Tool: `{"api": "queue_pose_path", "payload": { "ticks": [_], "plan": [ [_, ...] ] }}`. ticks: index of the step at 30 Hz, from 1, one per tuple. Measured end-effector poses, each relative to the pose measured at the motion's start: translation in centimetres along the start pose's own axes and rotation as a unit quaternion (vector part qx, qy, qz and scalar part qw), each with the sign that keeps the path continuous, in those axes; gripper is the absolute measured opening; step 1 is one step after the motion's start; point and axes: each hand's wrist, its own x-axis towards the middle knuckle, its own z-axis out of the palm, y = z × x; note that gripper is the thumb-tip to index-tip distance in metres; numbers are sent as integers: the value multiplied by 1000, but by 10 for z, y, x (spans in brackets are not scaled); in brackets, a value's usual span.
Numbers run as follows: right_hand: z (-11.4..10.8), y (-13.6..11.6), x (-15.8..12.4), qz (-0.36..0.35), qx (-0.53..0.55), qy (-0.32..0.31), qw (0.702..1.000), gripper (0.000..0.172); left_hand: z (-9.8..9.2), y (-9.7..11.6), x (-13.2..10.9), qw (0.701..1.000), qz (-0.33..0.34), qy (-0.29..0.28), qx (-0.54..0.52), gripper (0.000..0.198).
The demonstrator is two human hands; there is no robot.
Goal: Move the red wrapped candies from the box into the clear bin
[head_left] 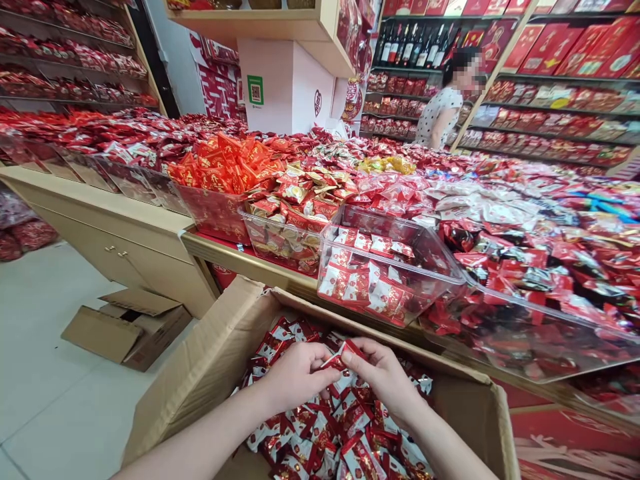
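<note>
Both my hands reach into an open cardboard box (210,373) filled with small red-and-white wrapped candies (320,433). My left hand (295,377) is curled, its fingertips pinching a candy packet (340,357) at the top of the pile. My right hand (383,377) pinches the same packet from the other side, fingers closed. Just beyond the box stands a clear plastic bin (400,293) partly filled with the same kind of candies (360,283).
A long display counter (235,257) carries several clear bins of red sweets. A second open cardboard box (125,330) lies on the white floor at left. A person in a dotted top (440,117) stands by the far shelves. Red gift boxes and bottles line the walls.
</note>
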Motion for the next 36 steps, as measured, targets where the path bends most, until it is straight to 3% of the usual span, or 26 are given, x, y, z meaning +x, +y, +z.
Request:
{"api": "queue_pose_path", "payload": {
  "ticks": [2, 6, 9, 12, 15, 18, 21, 24, 26, 27, 31, 34, 36],
  "plan": [
    [3, 0, -1, -8, -15, 17, 1000, 21, -2, 0, 0, 999, 21, 36, 24, 18],
    [6, -2, -5, -4, -3, 76, 997, 23, -4, 2, 1, 996, 33, 74, -25, 21],
    [3, -9, -10, -33, -97, 37, 994, 18, -6, 5, 0, 997, 44, 67, -12, 18],
    [-1, -15, -18, -81, -262, -26, 961, 17, -5, 10, -4, 991, 90, 73, 61, 14],
    [3, -21, -28, -67, -402, -38, 913, 8, -3, 14, -7, 991, 104, 78, 9, 18],
    [8, -44, -39, -68, -458, -47, 885, 4, -4, 16, -9, 982, 112, 74, -133, 26],
    [5, -97, -41, -129, -442, -36, 887, 7, -7, 15, -7, 968, 104, 103, -202, 29],
    [-11, -160, -16, -213, -412, 59, 884, 21, -7, 14, -4, 974, 81, 114, -180, 28],
    [-24, -189, 18, -219, -479, 146, 837, 27, -5, 12, -4, 981, 66, 100, -150, 28],
    [-30, -196, 38, -198, -523, 156, 814, 27, -3, 10, -3, 985, 60, 92, -136, 28],
    [-40, -188, 104, -58, -621, 73, 778, 15, 3, 1, -3, 993, 43, 86, -72, 28],
    [-36, -169, 122, -16, -638, 39, 769, 9, 3, -4, -3, 994, 47, 95, -15, 29],
    [-34, -161, 123, 4, -647, 23, 762, 21, 3, -5, -2, 994, 57, 97, 16, 29]
  ]
}}
